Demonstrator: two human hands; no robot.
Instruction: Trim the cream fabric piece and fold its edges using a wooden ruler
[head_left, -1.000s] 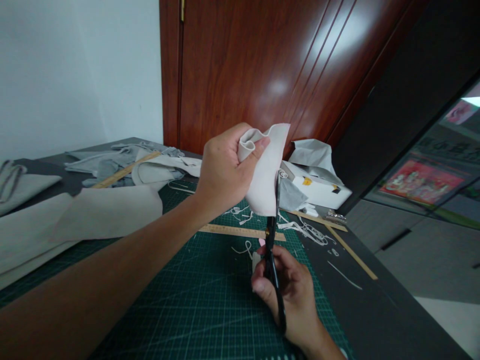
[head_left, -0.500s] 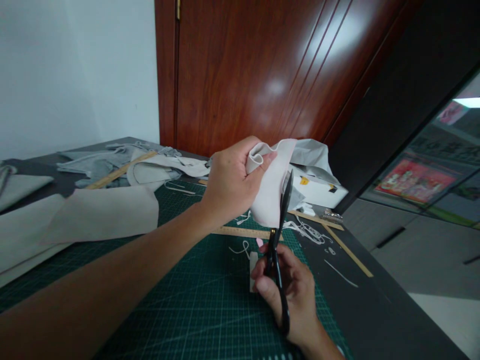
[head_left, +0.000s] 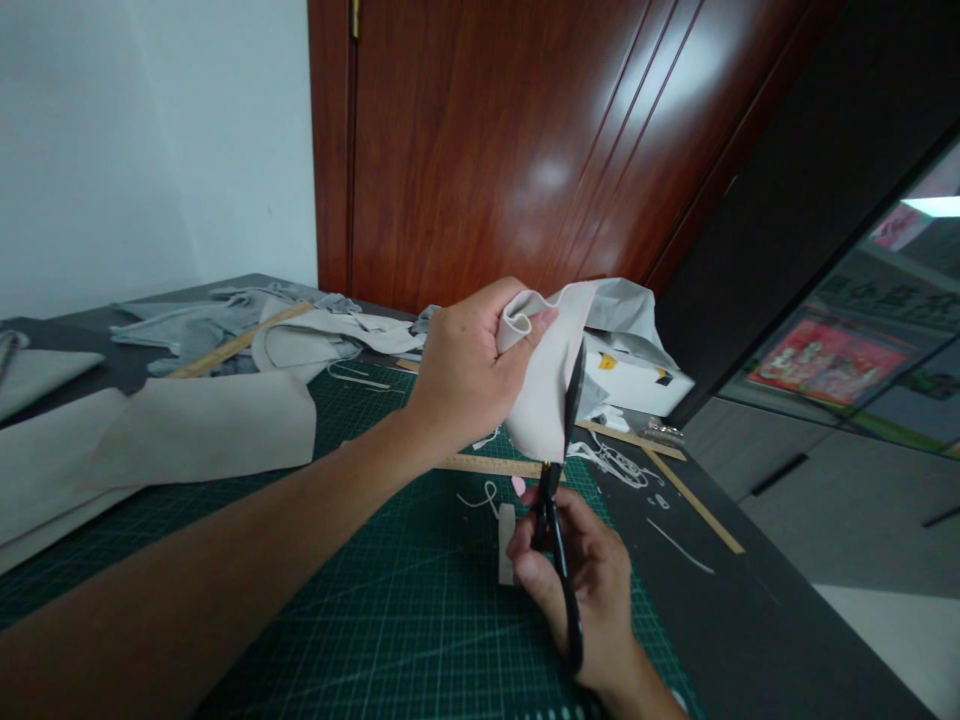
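My left hand (head_left: 476,365) is closed on a pale, cream-coloured piece of fabric (head_left: 546,400), bunched and curled between thumb and fingers. The fabric is held up above the cutting mat. In my right hand (head_left: 589,570) are black-handled scissors (head_left: 559,540), their fingers wrapped through the handles. The dark blades point upward along the right edge of the fabric; one blade is partly hidden behind it. Beneath my hands lies a green gridded cutting mat (head_left: 390,600), with a small pale strip (head_left: 507,530) and a pink piece (head_left: 519,486) beside the right hand.
Larger cream fabric pieces (head_left: 217,425) lie on the left, with grey fabric scraps (head_left: 180,330) and a wooden ruler (head_left: 240,342) behind. A white box (head_left: 637,378), more rulers (head_left: 694,500) and tangled white cord (head_left: 615,465) are on the right. A wooden door (head_left: 480,150) stands behind the table.
The scissor blades have moved slightly right and come closer together along the fabric edge. My left hand and the fabric have shifted slightly right.
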